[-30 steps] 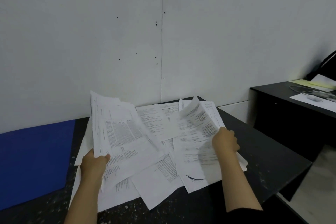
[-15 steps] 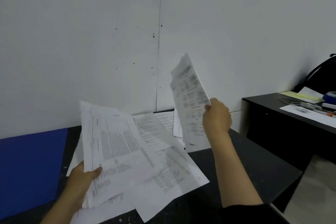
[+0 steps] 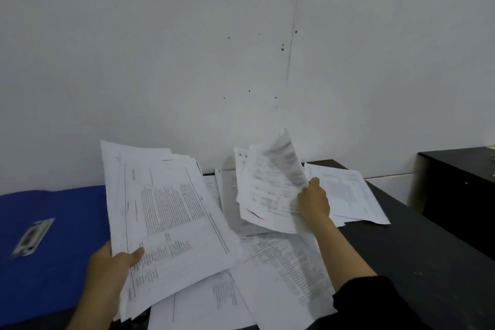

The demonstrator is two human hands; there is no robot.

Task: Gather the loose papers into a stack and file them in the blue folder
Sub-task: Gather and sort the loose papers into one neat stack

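The wall (image 3: 160, 61) is filling most of what I am seeing beyond my fingers: pale, smooth, matt, with one thin seam running down it and a few dark specks. Under my fingers the table (image 3: 401, 262) is lying black and faintly speckled, with a second black desk (image 3: 460, 195) standing well off to the right of my right hand (image 3: 314, 202).

The blue folder (image 3: 53, 249) is lying flat just to the left of my left hand (image 3: 109, 268), a smooth rectangle with a small shiny label on its cover; whether anything is inside it, I cannot tell.

My left hand is gripping a thick stack (image 3: 166, 217) of thin white printed sheets, thumb curled over the top page, the edges fanning out unevenly beyond my fingers and the whole bundle tilting up off the table.

Loose papers (image 3: 281, 276) are lying overlapped below and between my two hands, with a few more past my right knuckles.

My right hand is pinching a small sheaf (image 3: 270, 187) of limp pages, bending and blurred, raised just left of my fingers.
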